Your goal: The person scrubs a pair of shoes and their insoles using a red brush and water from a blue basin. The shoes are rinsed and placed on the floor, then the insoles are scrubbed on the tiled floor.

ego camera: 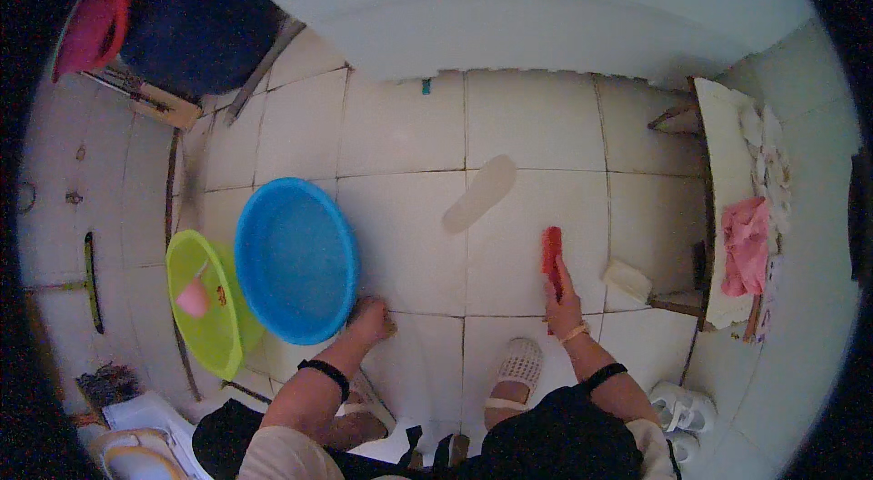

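A red scrubbing brush (pixel 551 249) is gripped in my right hand (pixel 565 313), held over the tiled floor with its bristles facing left. Beyond it lies a pale beige insole (pixel 481 195), flat on the tiles. My left hand (pixel 372 322) is curled beside the lower right rim of a blue plastic basin (pixel 243 255). Its fingers are mostly hidden, so whether it grips the rim is unclear. The inside of the basin looks cloudy, and I cannot make out what is in it.
Left of the basin, a lime-green tub (pixel 235 350) holds a pink object (pixel 194 297). A pale block (pixel 627 281) lies by a low shelf (pixel 719 159) bearing pink cloth (pixel 745 247). White shoes (pixel 682 406) stand lower right. A white panel (pixel 518 30) borders the far floor.
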Available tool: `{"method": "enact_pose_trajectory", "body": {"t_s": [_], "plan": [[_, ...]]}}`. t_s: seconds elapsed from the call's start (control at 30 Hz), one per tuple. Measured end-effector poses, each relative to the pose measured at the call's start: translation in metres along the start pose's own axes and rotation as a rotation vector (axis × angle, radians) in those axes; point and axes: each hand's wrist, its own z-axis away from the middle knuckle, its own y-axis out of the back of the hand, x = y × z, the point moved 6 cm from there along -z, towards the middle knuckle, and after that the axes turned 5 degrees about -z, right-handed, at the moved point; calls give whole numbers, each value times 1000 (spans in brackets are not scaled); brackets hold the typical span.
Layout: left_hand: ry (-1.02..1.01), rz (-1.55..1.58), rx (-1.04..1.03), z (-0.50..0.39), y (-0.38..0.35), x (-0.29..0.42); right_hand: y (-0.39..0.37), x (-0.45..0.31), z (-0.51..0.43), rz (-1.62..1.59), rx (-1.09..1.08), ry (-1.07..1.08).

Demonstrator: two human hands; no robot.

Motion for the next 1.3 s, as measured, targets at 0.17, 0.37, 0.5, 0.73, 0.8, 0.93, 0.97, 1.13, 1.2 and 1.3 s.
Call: {"method": "enact_pose_trajectory", "body": {"t_s": [0.17, 0.37, 0.5, 0.73, 0.8, 0.93, 0.97, 1.13, 1.2, 1.3], "plan": [[-373, 343, 293, -15, 47, 94, 0, -8, 0, 65, 10, 138], [-629, 543, 940, -19, 118, 194, 4, -7, -5, 26, 9, 29], [-580, 39, 366, -11, 52, 203, -16, -28, 15, 191, 31, 476], [-724, -266, 527, 26, -34, 179, -60, -22, 1, 800, -381, 363], [-699, -182, 565, 14, -21, 182, -39, -29, -27, 804, -242, 290], [-731, -232, 402, -5, 4, 205, -19, -29, -52, 690, -180, 229], [-726, -213, 407, -6, 10, 209, -26, -25, -47, 684, -299, 240], [-743, -202, 459, -1, 7, 211, -39, -6, -12, 660, -342, 250], [-825, -168, 595, 5, 6, 213, -46, -5, 1, 649, -341, 371], [-858, -158, 585, 9, -1, 214, -49, 0, 5, 620, -457, 312]]}}
